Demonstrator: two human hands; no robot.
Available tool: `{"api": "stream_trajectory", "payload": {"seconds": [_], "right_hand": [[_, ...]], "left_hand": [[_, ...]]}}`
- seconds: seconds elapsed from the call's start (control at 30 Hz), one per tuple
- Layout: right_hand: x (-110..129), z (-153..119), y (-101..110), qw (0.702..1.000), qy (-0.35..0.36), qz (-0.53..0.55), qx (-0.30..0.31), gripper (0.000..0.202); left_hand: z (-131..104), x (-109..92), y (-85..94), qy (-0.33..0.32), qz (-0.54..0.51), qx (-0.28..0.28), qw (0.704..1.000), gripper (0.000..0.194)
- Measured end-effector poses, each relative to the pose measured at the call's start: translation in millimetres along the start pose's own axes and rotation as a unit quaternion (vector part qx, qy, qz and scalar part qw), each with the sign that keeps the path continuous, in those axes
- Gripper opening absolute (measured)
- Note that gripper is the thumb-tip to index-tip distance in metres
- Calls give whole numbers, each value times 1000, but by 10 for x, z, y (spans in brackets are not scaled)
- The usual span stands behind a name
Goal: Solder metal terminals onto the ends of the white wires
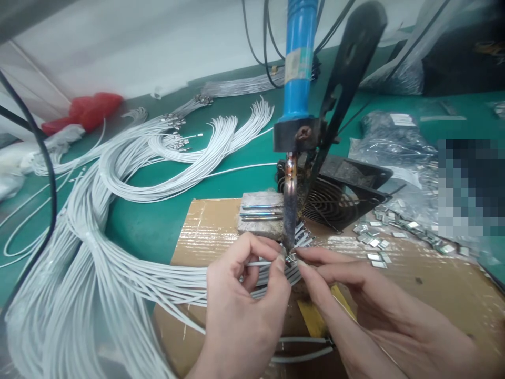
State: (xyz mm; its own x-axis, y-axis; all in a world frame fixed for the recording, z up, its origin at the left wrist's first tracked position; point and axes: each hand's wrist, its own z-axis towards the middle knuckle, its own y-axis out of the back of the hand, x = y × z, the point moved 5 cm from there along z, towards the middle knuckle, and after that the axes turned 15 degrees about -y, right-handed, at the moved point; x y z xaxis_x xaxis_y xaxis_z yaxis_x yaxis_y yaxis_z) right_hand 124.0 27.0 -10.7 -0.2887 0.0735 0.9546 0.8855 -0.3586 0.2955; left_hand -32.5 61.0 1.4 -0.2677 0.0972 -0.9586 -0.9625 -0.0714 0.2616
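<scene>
My left hand (248, 310) is pinching one unfinished-looking cable (257, 263), loose metal pieces (374, 242) remaining at twelve o'clock from my nearly closed right hand (379, 305), its hold unclear.

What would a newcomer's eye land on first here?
First, the blue-handled soldering iron at top centre, its dark tip pointing down between the hands. Next, the mass of white cables sweeping across the left side. Then, just below the tip, the left hand pinching a single cable, with the right hand's fingertips close in from the right.
</scene>
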Motion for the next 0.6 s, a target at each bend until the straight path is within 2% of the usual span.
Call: {"api": "stream_trajectory", "payload": {"seconds": [0.2, 0.37, 0.47, 0.53, 0.6], "right_hand": [[24, -7, 1, 1000, -10, 13, -27, 7], [9, -16, -30, 1000, -7, 7, 11, 6], [10, -23, -44, 1000, -13, 7, -10, 10], [-19, -17, -17, 1000, -15, -4, -14, 13], [-122, 10, 99, 1000, -22, -16, -13, 11]], "left_hand": [[-4, -17, 16, -14, 10, -4, 1000, 15], [5, -10, 4, 16, 8, -1, 1000, 14], [9, -6, -1, 25, 10, -13, 1000, 13], [1, 5, -10, 23, 6, -9, 1000, 12], [-25, 27, -22, 26, 1, 4, 1000, 11]]}}
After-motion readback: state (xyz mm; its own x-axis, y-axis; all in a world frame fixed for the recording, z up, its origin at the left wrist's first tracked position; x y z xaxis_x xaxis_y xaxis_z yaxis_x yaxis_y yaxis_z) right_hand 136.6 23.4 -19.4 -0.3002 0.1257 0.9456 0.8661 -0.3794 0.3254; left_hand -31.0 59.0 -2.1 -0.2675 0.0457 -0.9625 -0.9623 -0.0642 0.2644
